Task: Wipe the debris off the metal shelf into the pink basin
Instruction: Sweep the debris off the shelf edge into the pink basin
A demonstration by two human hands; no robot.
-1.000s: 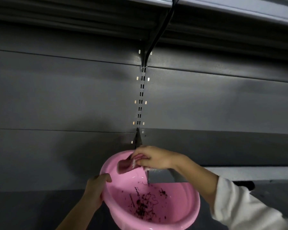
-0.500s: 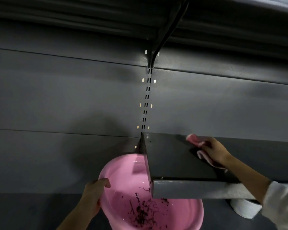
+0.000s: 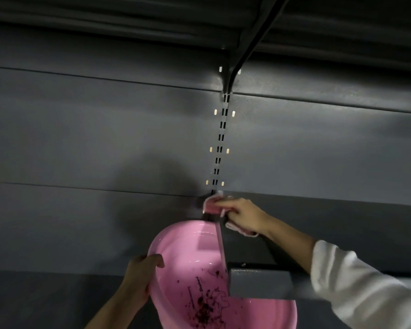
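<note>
The pink basin [image 3: 188, 252] is held tilted under the left end of the dark metal shelf [image 3: 259, 283]. My left hand [image 3: 140, 279] grips its left rim. Dark debris [image 3: 207, 305] with thin strands lies in the basin's bottom. My right hand [image 3: 242, 216] presses a pink cloth [image 3: 210, 206] onto the shelf's back left corner, against the wall upright. Part of the cloth hangs out below my palm. A small speck of debris [image 3: 243, 264] sits near the shelf's front edge.
A slotted upright [image 3: 220, 143] runs up the grey back panel [image 3: 81, 138] to a bracket [image 3: 242, 55] that carries an upper shelf [image 3: 128, 17] overhead. My white sleeve [image 3: 365, 288] crosses the shelf's front at the lower right.
My right hand has swept the cloth left along the shelf's back, from mid-shelf to the left corner by the upright. The basin stays held under the shelf end.
</note>
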